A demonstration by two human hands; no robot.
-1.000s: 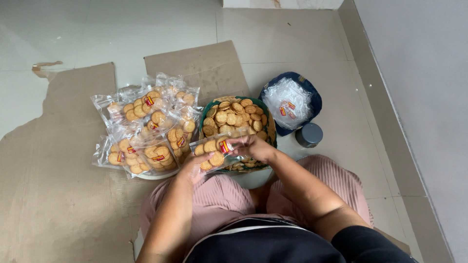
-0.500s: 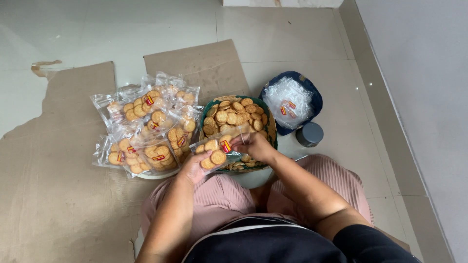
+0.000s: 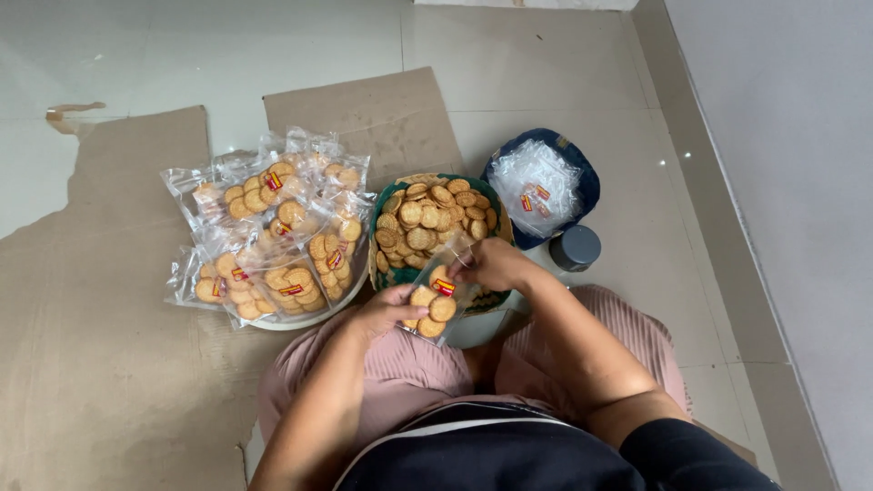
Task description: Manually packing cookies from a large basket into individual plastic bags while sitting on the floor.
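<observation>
My left hand (image 3: 386,314) holds the lower end of a small clear plastic bag (image 3: 435,298) with a few round golden biscuits and a red-and-yellow label inside. My right hand (image 3: 488,265) grips the bag's open top, right over the near rim of a green bowl (image 3: 389,275) heaped with loose biscuits (image 3: 426,215). I sit on the floor with the bag above my lap.
A white tray (image 3: 338,307) piled with several filled biscuit bags (image 3: 273,232) lies to the left. A blue bowl (image 3: 583,186) of empty clear bags (image 3: 536,186) and a small grey lid (image 3: 575,247) are to the right. Flattened cardboard (image 3: 91,309) covers the tiled floor; a wall runs along the right.
Both hands and the bag have dropped slightly towards my lap, and the right hand has shifted to the bag's top.
</observation>
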